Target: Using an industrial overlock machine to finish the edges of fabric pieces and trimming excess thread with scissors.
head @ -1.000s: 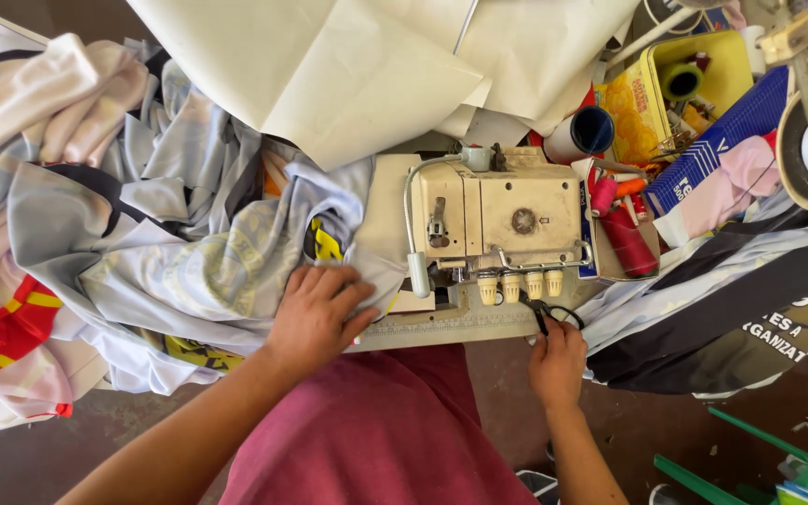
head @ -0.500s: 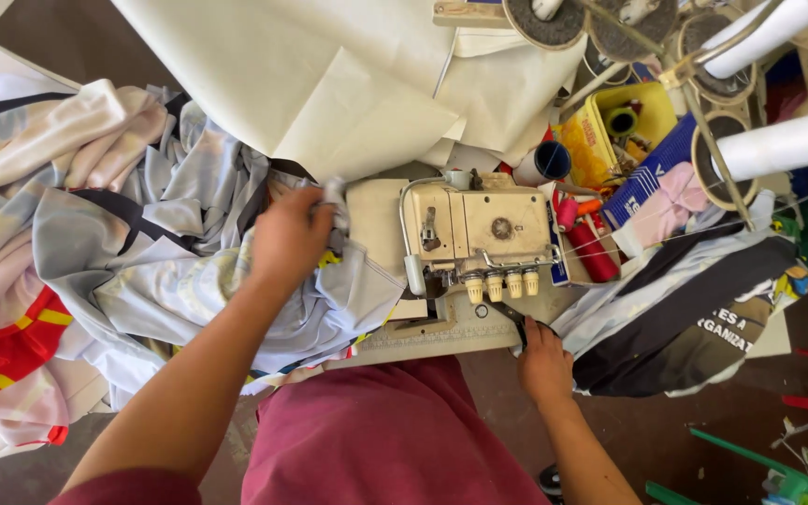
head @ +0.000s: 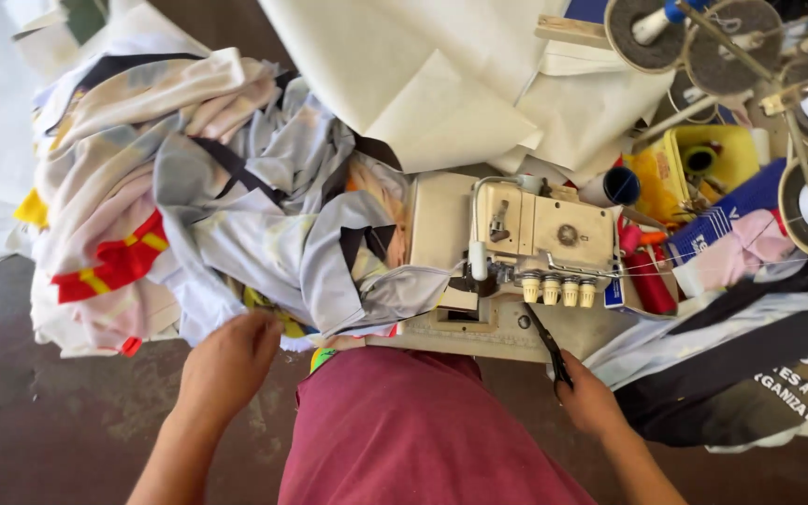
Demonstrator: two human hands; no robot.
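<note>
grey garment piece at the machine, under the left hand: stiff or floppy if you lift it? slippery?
Likely floppy: the grey garment piece drapes in soft folds over the sewing machine bed and sags off the edge by the left hand. Probably light and somewhat slick, judging by its smooth sheen. Lifting it may drag the fabric pile, since they overlap.

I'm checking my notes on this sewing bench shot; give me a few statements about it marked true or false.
1. The right hand holds black scissors. True.
2. The left hand rests on the sewing machine. False: it is at the lower edge of the heap of grey and white fabric, left of the machine.
3. A yellow box sits behind the machine. True.
4. The machine's four small knobs are red. False: they are cream.
5. The person wears a green garment. False: the garment is maroon.
</note>
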